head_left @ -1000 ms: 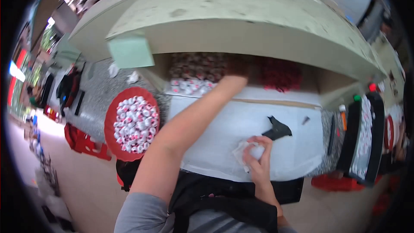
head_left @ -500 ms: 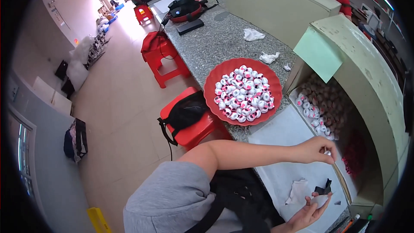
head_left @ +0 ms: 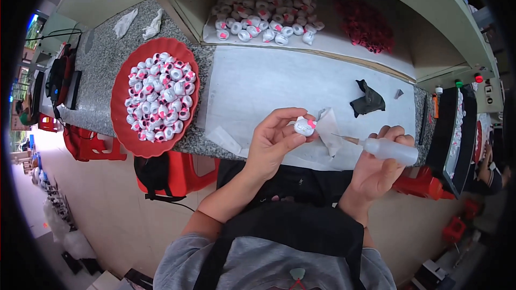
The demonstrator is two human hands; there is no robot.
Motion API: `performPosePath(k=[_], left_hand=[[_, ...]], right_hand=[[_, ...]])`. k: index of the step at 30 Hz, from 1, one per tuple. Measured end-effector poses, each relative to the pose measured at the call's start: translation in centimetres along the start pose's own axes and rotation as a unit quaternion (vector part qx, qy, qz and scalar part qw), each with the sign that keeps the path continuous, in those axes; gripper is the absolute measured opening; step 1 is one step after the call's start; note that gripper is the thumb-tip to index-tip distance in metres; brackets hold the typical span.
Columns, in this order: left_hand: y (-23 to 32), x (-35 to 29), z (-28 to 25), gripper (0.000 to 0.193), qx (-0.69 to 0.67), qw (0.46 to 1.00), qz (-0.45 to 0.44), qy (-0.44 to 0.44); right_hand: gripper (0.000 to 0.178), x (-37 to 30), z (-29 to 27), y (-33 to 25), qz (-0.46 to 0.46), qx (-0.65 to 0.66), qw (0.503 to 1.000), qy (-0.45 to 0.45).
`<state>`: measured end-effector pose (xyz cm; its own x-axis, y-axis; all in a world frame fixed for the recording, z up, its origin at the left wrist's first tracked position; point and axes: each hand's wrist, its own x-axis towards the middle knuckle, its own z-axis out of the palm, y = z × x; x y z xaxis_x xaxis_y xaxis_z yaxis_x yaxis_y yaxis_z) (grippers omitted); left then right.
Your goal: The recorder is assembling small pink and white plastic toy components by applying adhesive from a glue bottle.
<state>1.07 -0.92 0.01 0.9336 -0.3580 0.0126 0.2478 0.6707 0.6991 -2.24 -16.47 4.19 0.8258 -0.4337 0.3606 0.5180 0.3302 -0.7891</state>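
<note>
Between the fingertips of my left hand (head_left: 274, 142) is a small white cat-head figure (head_left: 305, 127) with a pink bow, its face turned upward. My right hand (head_left: 376, 169) is wrapped round a translucent squeeze bottle (head_left: 395, 151). The bottle's thin needle tip (head_left: 346, 139) points left at the cat-head figure, with a gap between them. Both hands are above the near edge of a white paper sheet (head_left: 258, 83). A crumpled white tissue (head_left: 329, 129) lies behind the needle, and a black scrap (head_left: 368, 99) farther back.
Left of the sheet, a red scalloped bowl (head_left: 119, 123) holds many white-and-pink figures. More figures (head_left: 258, 28) and a pile of dark pink pieces (head_left: 368, 24) lie in the shelf compartment behind. A red stool (head_left: 183, 174) stands below the counter at left.
My left hand has come back from the shelf compartment with a cat-head figure and is now near the bottle in my right hand. The view has swung right.
</note>
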Motion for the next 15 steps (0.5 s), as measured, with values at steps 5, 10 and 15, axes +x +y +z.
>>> performPosePath(k=[5,10,15], left_hand=[[-0.2,-0.6,0.1,0.034,0.038,0.998,0.047,0.007],[0.1,-0.9,0.6,0.033,0.030,0.998,0.045,0.012],[0.2,-0.7,0.4,0.033,0.017,0.999,0.031,0.005]], right_hand=[[0.034,-1.2,1.7,-0.2,-0.114,-0.195,0.974,-0.034],[0.042,-1.8,1.3,0.2,-0.150,-0.204,0.964,-0.082],[0.041,-1.8,1.5,0.2,-0.159,-0.207,0.961,-0.094]])
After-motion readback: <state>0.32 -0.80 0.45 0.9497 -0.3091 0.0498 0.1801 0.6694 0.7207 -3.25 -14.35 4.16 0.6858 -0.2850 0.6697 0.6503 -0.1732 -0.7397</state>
